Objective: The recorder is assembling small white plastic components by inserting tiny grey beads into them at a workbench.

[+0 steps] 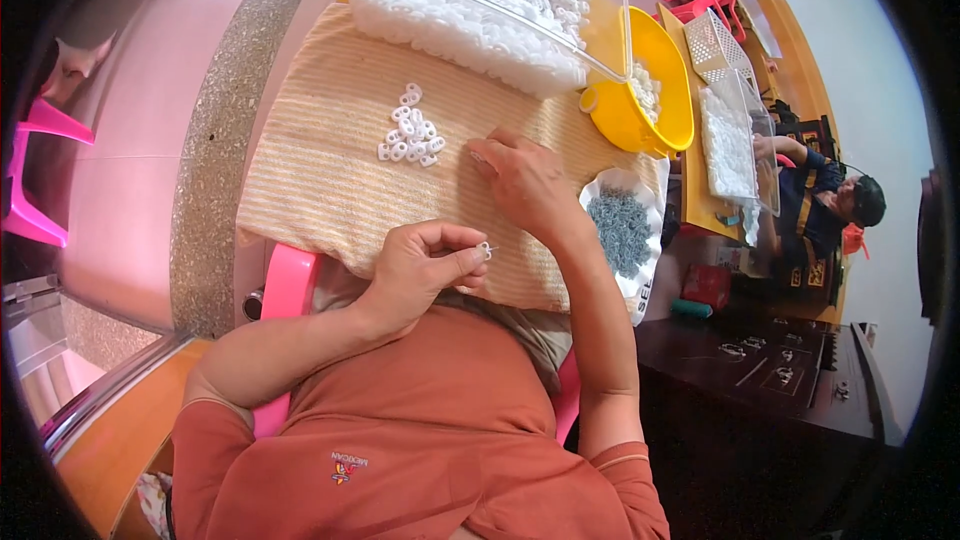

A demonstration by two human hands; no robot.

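Note:
My left hand (425, 265) is closed near the front edge of a striped yellow towel. Between its thumb and forefinger it pinches a small white plastic piece (485, 251), with a thin bit sticking out at the side. My right hand (528, 183) is over the towel (330, 150), farther forward, its fingers curled down with thumb and forefinger close together. Whatever they hold, if anything, is hidden. To the left of it lies a loose pile of small white plastic pieces (410, 130) with holes in them.
A clear plastic bin (605, 65) full of white pieces stands at the back. Beside it is a yellow bowl (675, 85) holding some pale pieces. A white fluted dish (648, 202) with small grey bits sits right. Another person (825, 200) works at a table farther right.

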